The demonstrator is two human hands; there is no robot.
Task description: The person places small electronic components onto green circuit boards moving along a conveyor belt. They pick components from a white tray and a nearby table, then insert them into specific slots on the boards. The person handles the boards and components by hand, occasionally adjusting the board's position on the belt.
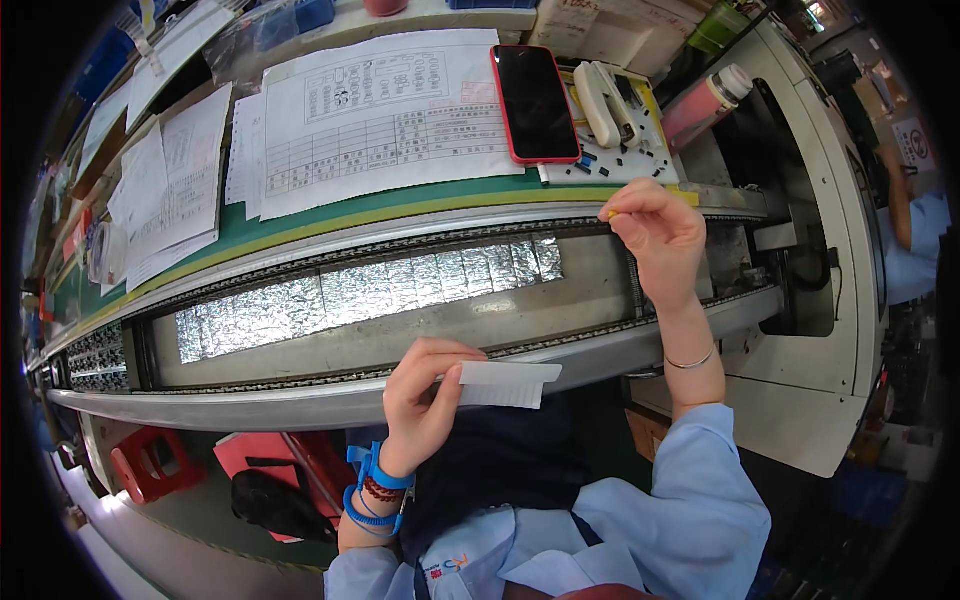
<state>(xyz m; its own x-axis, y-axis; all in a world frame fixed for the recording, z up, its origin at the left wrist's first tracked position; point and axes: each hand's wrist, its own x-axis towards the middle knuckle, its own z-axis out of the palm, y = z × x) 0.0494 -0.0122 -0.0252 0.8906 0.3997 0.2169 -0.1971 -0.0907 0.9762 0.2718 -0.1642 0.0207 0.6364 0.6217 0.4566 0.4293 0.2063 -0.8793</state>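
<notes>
My left hand (422, 402), a blue wrist strap below it, is closed on a folded white paper strip (508, 374) between thumb and fingers. The strip hangs over the near rail of the conveyor. My right hand (662, 238) is raised above the far rail. Its thumb and forefinger pinch a tiny yellow piece (613, 214), too small to name. Just beyond that hand lies a white board (592, 172) scattered with small black parts, along with a cream-coloured handheld tool (602, 108).
The chain conveyor (340, 392) runs across in front of me, with silvery foil (370, 292) inside it. A red-framed phone (537, 105) rests by printed sheets (380, 130). A pink bottle (700, 108) and pale machine (800, 390) are at right. A person's arm (897, 195) shows far right.
</notes>
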